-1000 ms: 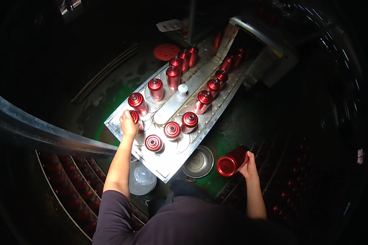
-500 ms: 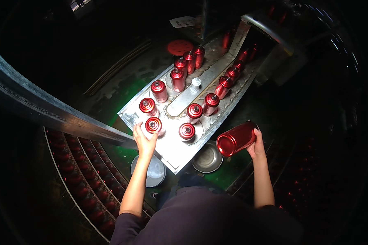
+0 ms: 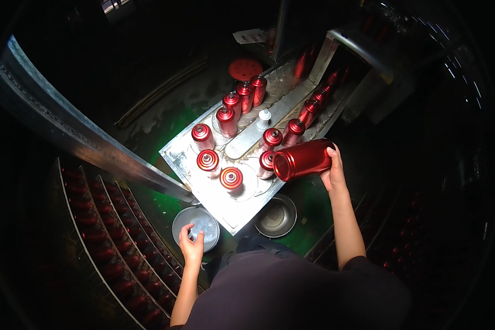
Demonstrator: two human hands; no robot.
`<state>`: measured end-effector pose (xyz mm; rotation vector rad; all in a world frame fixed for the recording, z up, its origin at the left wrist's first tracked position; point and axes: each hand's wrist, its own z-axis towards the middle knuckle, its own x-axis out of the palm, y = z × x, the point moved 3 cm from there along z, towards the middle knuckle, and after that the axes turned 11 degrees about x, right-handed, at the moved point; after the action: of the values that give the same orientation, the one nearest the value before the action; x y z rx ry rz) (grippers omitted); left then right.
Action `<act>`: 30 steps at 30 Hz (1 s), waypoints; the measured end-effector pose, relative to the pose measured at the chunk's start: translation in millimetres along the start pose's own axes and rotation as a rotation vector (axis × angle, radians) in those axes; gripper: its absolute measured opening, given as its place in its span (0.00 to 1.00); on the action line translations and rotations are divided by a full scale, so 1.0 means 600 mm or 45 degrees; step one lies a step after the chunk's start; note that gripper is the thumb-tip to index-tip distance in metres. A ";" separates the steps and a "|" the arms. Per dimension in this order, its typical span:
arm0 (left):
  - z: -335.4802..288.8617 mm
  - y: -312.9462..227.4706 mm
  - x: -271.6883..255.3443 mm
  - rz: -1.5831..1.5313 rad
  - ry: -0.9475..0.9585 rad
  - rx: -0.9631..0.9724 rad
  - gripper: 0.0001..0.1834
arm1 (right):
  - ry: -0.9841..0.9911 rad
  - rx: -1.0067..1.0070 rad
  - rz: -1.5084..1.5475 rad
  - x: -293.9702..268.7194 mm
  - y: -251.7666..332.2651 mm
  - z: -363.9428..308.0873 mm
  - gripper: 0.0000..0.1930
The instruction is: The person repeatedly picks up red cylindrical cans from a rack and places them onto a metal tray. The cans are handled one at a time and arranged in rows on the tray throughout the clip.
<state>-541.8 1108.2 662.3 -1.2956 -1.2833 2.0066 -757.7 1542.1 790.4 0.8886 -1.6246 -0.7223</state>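
Observation:
My right hand (image 3: 335, 171) grips a shiny red metallic bottle (image 3: 303, 159) from its far end. The bottle lies tilted almost sideways above the right edge of the metal table, its round end toward the left. My left hand (image 3: 191, 246) is open, fingers apart and holding nothing, over a grey round basin (image 3: 177, 225). Nearest on the table stands an upright red bottle (image 3: 232, 180) with a stepped top and a small metal tip. Another upright red bottle (image 3: 208, 161) is just behind it. The held bottle partly covers a standing one (image 3: 265, 164).
Several red bottles stand in two rows along the metal table (image 3: 225, 212), beside a central bar (image 3: 253, 140). A tunnel-like housing (image 3: 363, 52) covers the far end. A metal bowl (image 3: 280, 226) sits below; racks of red bottles (image 3: 102, 236) curve at left. A metal beam (image 3: 82, 135) crosses there.
My left hand has drawn back from a standing bottle toward me. My right hand has moved left with its bottle, over the table edge. The standing bottles have shifted around the table.

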 end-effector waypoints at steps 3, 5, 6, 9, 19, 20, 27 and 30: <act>-0.024 0.040 -0.003 0.001 -0.003 -0.050 0.19 | 0.009 -0.033 -0.059 0.030 0.008 0.009 0.25; -0.038 0.045 -0.005 0.003 0.018 -0.096 0.19 | -0.013 -0.066 -0.103 0.044 0.012 0.021 0.25; -0.044 0.049 -0.006 0.006 0.034 -0.110 0.19 | -0.026 -0.092 -0.131 0.051 0.014 0.026 0.25; -0.064 0.057 -0.003 -0.010 0.074 -0.164 0.19 | -0.060 -0.207 -0.265 0.081 0.025 0.037 0.24; -0.076 0.039 -0.007 -0.076 0.156 -0.315 0.17 | -0.037 -0.638 -0.792 0.145 0.082 0.118 0.29; -0.078 0.048 -0.010 -0.094 0.145 -0.315 0.17 | -0.049 -0.650 -0.854 0.153 0.083 0.127 0.30; -0.089 0.087 -0.031 -0.163 0.053 -0.343 0.18 | -0.173 -0.864 -1.330 0.220 0.091 0.203 0.32; -0.098 0.103 -0.039 -0.177 0.026 -0.389 0.18 | -0.205 -0.977 -1.470 0.249 0.086 0.245 0.33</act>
<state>-471.9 1088.7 611.8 -1.3128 -1.6707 1.7471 -929.0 1444.6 878.7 1.1364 -0.6738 -2.0664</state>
